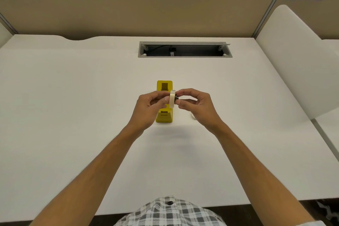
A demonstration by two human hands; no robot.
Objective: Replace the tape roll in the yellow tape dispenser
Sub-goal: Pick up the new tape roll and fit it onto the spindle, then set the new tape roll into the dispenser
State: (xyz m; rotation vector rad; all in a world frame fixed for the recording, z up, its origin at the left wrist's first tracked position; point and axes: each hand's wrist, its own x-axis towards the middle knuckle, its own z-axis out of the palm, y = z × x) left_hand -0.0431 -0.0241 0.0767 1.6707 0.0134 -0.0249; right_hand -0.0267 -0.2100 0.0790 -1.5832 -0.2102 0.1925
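The yellow tape dispenser [164,86] stands on the white desk [73,97] in the middle, its long side pointing away from me, its roll bay open on top. Just above it my left hand [149,108] pinches a pale tape roll [172,98] held on edge. A small black hub [177,97] sticks out of the roll's right side, and my right hand [197,105] pinches that hub with thumb and fingertips. A bit of another pale roll [193,115] shows on the desk behind my right hand, mostly hidden.
A grey cable hatch [185,49] with a dark opening is set into the desk behind the dispenser. A tan partition [139,5] closes the back, and a white divider [297,57] stands at the right. The desk's front edge runs near my checked shirt.
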